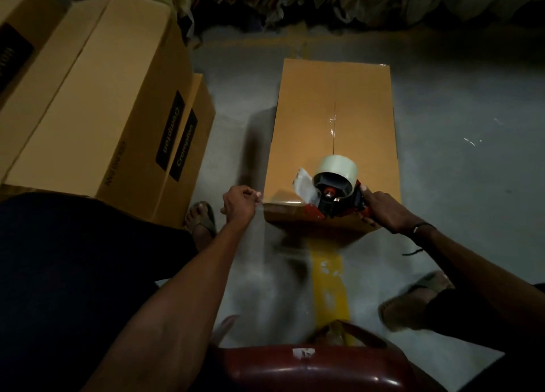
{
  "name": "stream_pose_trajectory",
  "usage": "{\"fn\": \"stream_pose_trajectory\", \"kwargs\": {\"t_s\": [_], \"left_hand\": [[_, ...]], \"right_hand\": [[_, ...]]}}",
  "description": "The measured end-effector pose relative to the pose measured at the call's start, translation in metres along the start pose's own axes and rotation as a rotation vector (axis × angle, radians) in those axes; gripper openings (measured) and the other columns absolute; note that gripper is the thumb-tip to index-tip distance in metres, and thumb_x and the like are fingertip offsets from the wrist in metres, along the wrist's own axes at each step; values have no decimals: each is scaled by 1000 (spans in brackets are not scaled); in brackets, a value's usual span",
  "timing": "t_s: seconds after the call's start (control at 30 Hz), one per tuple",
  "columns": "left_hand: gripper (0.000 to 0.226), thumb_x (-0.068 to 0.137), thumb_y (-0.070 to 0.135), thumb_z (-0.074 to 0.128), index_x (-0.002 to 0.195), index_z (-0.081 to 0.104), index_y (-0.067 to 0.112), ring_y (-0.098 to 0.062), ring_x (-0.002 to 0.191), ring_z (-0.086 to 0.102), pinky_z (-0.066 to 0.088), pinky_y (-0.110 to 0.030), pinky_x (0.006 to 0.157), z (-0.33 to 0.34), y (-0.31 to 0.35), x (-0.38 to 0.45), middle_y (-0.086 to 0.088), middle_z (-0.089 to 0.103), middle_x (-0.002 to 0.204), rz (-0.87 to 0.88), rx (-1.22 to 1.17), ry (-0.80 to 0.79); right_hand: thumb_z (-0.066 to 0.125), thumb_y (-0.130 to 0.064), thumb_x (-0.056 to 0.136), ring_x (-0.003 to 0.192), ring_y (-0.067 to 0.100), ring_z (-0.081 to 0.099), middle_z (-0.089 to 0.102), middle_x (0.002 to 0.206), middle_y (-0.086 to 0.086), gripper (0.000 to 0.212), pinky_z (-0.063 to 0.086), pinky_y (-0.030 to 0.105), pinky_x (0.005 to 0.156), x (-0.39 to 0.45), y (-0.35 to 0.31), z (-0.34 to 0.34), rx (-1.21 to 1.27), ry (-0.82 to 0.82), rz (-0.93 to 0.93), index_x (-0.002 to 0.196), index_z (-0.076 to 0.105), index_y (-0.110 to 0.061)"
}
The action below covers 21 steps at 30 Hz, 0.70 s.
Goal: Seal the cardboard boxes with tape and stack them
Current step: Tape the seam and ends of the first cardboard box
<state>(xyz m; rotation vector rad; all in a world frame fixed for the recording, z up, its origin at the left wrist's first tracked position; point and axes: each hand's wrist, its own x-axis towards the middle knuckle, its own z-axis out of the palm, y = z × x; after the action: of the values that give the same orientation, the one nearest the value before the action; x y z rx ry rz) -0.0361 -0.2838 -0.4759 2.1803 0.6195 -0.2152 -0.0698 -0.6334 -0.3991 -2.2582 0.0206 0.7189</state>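
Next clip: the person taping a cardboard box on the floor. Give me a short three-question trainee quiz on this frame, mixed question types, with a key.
1. True or false: the right hand grips the tape dispenser at the near end of the box.
2. Multiple choice: the left hand is
A. flat on the box top
B. pinching the stretched clear tape off the box's near left corner
C. lifting a stacked box
3. Fill in: the stacked boxes stand on the person's ____ side.

Key: 1 true; 2 B; 3 left.
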Motion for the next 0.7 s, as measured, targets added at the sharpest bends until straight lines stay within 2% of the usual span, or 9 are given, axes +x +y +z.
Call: {"fn": "stream_pose_trajectory", "kwargs": {"t_s": [0.1, 0.3, 0.37, 0.4, 0.47, 0.53, 0.6, 0.63, 0.7], "left_hand": [[20, 87, 30, 80, 69, 72, 26, -25, 86, 70, 57, -42, 83, 4, -1, -1, -2, 74, 77, 13, 24, -4], [16, 84, 38, 80, 72, 72, 32, -27, 90, 71, 56, -52, 90, 16, -15, 1, -1, 76, 84, -75, -32, -27], [8, 86, 38, 79, 84, 78, 30, -29, 97, 71, 55, -52, 95, 16, -12, -2, -4, 78, 94, -70, -60, -33], [12, 87, 37, 78, 96, 79, 28, -30, 104, 69, 53, -48, 99, 16, -11, -2, -5, 78, 104, -81, -61, -39], [31, 88, 35, 77, 118, 75, 27, -30, 119, 63, 47, -44, 106, 16, -14, -2, -4, 73, 123, -118, -9, -84], [36, 85, 35, 79, 120, 72, 29, -31, 120, 63, 47, -49, 106, 18, -23, 0, -4, 73, 123, -128, 79, -109], [25, 87, 25, 77, 110, 71, 26, -33, 114, 64, 50, -50, 100, 17, -26, -5, -6, 74, 115, -113, 86, -48], [16, 90, 18, 72, 105, 71, 24, -36, 112, 64, 50, -51, 99, 17, -22, -9, -9, 73, 112, -104, 57, 16], [10, 97, 16, 63, 98, 72, 17, -38, 109, 63, 49, -45, 92, 16, -3, -19, -13, 73, 107, -65, -5, 141]], "right_hand": [[9, -63, 106, 45, 21, 54, 59, 52, 15, 91, 46, 26, 61, 1, 1, 3, -42, 7, -9, 59, 59, -3], [9, -61, 107, 44, 20, 55, 60, 50, 9, 89, 46, 32, 63, 6, 8, 8, -75, 48, 8, 53, 56, -9], [9, -60, 108, 45, 21, 56, 61, 50, 9, 87, 49, 32, 63, 9, 10, 6, -102, 36, 21, 55, 58, -10], [10, -57, 109, 46, 20, 55, 60, 51, 7, 82, 49, 34, 63, 10, 11, 6, -144, 34, 39, 63, 61, -11], [18, -51, 107, 52, 19, 49, 57, 58, 1, 60, 45, 39, 63, 11, 9, 7, -236, 21, 54, 94, 61, -11], [23, -46, 108, 62, 25, 45, 59, 72, 9, 49, 40, 40, 66, 14, 10, 8, -281, 38, 82, 109, 56, -9], [14, -55, 106, 66, 29, 47, 57, 75, 13, 70, 45, 43, 72, 13, 3, 11, -302, 87, 134, 98, 54, 1], [7, -61, 101, 64, 28, 48, 56, 74, 14, 82, 46, 45, 71, 13, 3, 12, -352, 105, 93, 97, 54, 6], [-3, -64, 99, 62, 35, 51, 58, 72, 21, 99, 43, 45, 60, 14, 7, 13, -355, 91, 22, 110, 60, 12]]}}
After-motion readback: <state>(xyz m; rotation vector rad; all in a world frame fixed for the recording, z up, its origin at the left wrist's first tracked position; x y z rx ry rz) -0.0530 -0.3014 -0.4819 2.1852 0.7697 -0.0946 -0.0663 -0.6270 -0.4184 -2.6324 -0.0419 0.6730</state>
